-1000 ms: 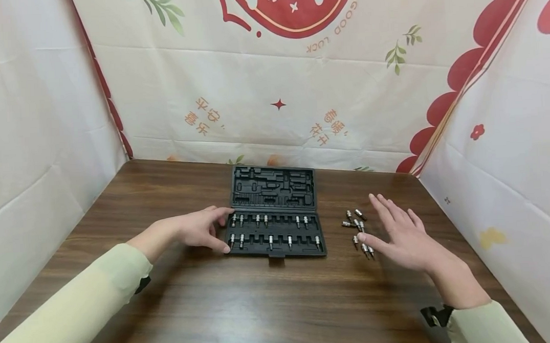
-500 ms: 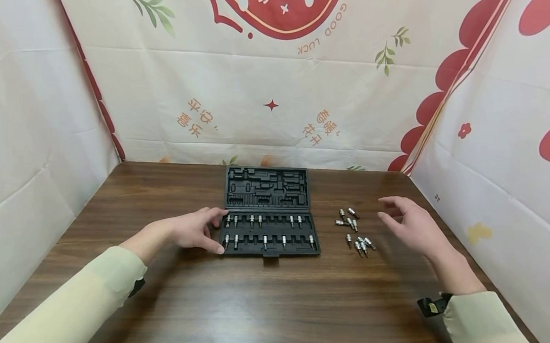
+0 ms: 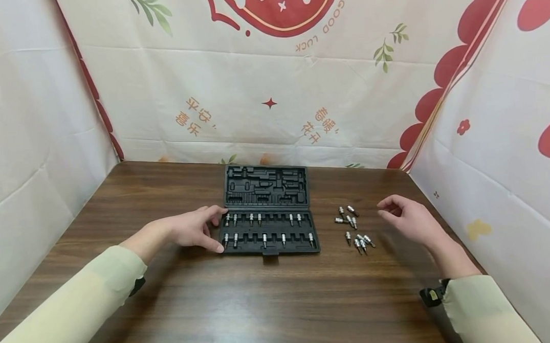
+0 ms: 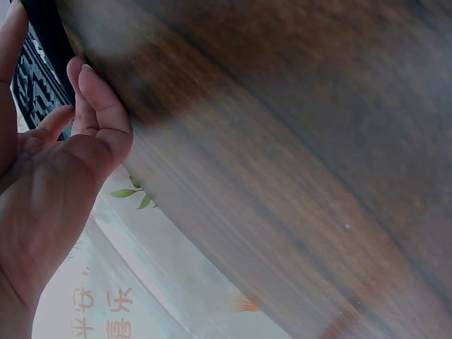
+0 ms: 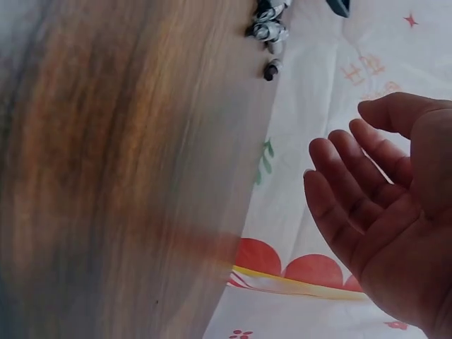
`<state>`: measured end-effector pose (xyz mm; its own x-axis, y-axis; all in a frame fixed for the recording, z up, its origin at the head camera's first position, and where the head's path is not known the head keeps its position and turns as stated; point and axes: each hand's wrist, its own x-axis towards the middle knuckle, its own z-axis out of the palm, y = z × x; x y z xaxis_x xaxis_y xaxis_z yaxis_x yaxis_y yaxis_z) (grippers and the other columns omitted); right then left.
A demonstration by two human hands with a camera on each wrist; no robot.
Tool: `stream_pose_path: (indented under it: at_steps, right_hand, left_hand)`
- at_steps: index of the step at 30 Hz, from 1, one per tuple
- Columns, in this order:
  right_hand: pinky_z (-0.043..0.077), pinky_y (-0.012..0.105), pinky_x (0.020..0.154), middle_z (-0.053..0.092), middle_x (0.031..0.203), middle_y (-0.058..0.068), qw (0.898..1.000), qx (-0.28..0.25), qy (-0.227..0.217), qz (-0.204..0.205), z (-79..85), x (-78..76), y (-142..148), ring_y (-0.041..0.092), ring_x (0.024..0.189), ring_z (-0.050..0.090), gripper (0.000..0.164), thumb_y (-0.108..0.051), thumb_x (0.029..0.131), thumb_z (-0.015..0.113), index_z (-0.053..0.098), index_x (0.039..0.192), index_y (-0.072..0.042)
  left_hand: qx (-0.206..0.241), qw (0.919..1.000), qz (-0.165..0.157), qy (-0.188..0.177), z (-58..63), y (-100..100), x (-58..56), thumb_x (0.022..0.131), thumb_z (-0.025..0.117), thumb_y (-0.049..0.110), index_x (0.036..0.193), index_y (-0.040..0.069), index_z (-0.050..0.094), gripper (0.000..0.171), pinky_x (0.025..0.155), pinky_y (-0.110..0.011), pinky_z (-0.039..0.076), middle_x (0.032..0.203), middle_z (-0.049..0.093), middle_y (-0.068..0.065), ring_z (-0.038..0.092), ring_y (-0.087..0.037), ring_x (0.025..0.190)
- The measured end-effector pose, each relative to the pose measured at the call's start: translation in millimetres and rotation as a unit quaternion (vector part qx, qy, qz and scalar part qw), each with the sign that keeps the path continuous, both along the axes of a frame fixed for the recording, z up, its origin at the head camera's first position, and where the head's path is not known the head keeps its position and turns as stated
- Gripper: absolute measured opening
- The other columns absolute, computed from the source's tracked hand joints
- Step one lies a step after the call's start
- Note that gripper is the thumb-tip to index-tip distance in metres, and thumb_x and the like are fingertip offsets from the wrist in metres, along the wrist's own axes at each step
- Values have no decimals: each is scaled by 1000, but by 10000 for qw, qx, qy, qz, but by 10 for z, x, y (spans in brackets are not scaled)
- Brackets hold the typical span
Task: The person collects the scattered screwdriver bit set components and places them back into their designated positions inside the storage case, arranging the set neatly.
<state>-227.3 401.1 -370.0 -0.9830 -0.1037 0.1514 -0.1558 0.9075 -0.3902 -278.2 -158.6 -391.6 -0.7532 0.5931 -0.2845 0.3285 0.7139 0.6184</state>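
Right hand [image 3: 408, 219]: I see it holding nothing, fingers loosely bent, thumb apart from them; it is just right of the loose bits, and I cannot tell whether it touches the desk.
Left hand [image 3: 196, 228]: spread along the left edge of the case, thumb at the near corner, forefinger at the hinge end; my left wrist view has the remaining fingers bent inward below.
Loose bits [image 3: 348, 238]: silver sockets with dark tips, lying on their sides in two small clusters between the case and the right hand; some touch one another.
Case [image 3: 266, 186]: black, opened flat near the far side of the desk, its moulded lid behind, latch [image 3: 270, 259] toward me.
Seated bits [image 3: 264, 240]: two rows in the near half, six behind and five in front, with vacant slots between.
Sleeves [image 3: 488, 305]: pale green, a black band [image 3: 431, 296] at the right cuff.
Desk [image 3: 262, 305]: dark brown wood grain.
Cloth [image 3: 234, 71]: white, printed with leaves and red scallops, standing behind and at both sides.
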Motion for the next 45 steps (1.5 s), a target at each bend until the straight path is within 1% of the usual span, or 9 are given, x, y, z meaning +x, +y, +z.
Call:
stream_pose_path:
  at_steps: [5, 12, 19, 28, 36, 40, 45]
  right_hand:
    - [51, 34, 81, 76, 110, 10, 9994, -139, -270, 159, -39, -165, -13, 20, 99, 65, 27, -27, 109, 72, 74, 126, -6]
    - [52, 42, 89, 75, 115, 12, 9985, -85, -477, 240, -67, -342, -92, 26, 105, 67, 28, -26, 109, 70, 73, 127, -6]
    - [52, 43, 89, 74, 115, 12, 9978, -81, -607, 239, -58, -411, -172, 27, 106, 67, 29, -28, 109, 69, 72, 128, -6]
    - [53, 43, 89, 74, 111, 11, 9972, 37, -639, 395, -130, -531, -190, 25, 102, 68, 24, -22, 108, 70, 73, 126, -6]
    - [56, 44, 87, 76, 112, 13, 9952, 45, -808, 545, -174, -602, -248, 25, 99, 71, 25, -15, 107, 69, 71, 130, -7]
    - [57, 47, 89, 77, 111, 12, 9946, 108, -834, 609, -201, -644, -272, 26, 100, 71, 24, -15, 107, 70, 72, 129, -8]
    - [57, 55, 94, 77, 114, 13, 9942, 323, -790, 661, -226, -684, -302, 30, 104, 71, 22, -16, 107, 70, 74, 128, -9]
  left_hand:
    - [15, 10000, -6, 1, -11, -1, -7, 91, 91, 44, 170, 11, 31, 105, 99, -41, 53, 145, 52, -18, 65, -21, 107]
    - [79, 9999, -60, 29, -39, -3, -30, 91, 91, 44, 170, 10, 31, 105, 99, -41, 53, 145, 52, -19, 66, -20, 106]
    - [274, 9996, -107, -32, -29, 1, -36, 91, 92, 39, 169, 7, 28, 105, 96, -42, 53, 145, 52, -23, 66, -22, 104]
    - [260, 9996, -72, -62, -21, -3, -34, 91, 92, 38, 169, 7, 26, 107, 96, -42, 53, 145, 53, -23, 66, -22, 103]
    - [235, 9997, -94, -36, -29, -1, -41, 91, 92, 39, 169, 6, 26, 107, 96, -41, 53, 144, 53, -22, 66, -22, 103]
    - [269, 9996, -102, -54, -28, -9, -41, 91, 93, 38, 169, 6, 26, 107, 95, -41, 53, 144, 53, -23, 66, -22, 102]
    - [302, 9995, -106, -84, -26, -8, -40, 91, 93, 38, 169, 6, 26, 108, 95, -41, 53, 144, 52, -23, 65, -22, 103]
